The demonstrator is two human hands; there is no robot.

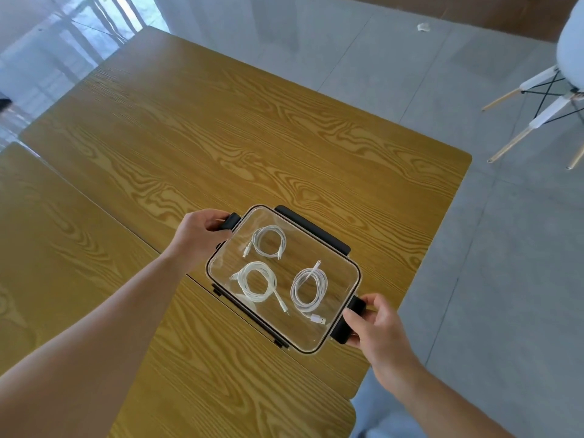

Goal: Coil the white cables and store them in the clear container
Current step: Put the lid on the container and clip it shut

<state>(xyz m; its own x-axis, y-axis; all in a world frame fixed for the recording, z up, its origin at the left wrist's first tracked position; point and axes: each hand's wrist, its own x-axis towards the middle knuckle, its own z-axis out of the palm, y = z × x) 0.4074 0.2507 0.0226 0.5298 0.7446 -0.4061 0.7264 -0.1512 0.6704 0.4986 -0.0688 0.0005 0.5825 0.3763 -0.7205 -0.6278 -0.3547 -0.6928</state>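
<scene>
Hands: two bare forearms reach in from the near edge; the left hand (202, 230) curls round the black clip at the far-left end of the container, the right hand (374, 324) curls round the black clip at its near-right end.
Container: one clear rectangular plastic container (355, 270) with a transparent lid on, resting on the counter, four black latches round its rim.
Cables: three coiled white cables inside, lying apart — one at the far side (268, 241), one near-left (257, 284), one near-right (309, 290).
Counter: yellow wood-grain counter (221, 137), seams dividing its panels, one passing under the container.
Surroundings: one white chair with pale wooden legs (550, 90) on the grey tiled floor (505, 248) at far right; one small white scrap (423, 26) on the floor beyond.
</scene>
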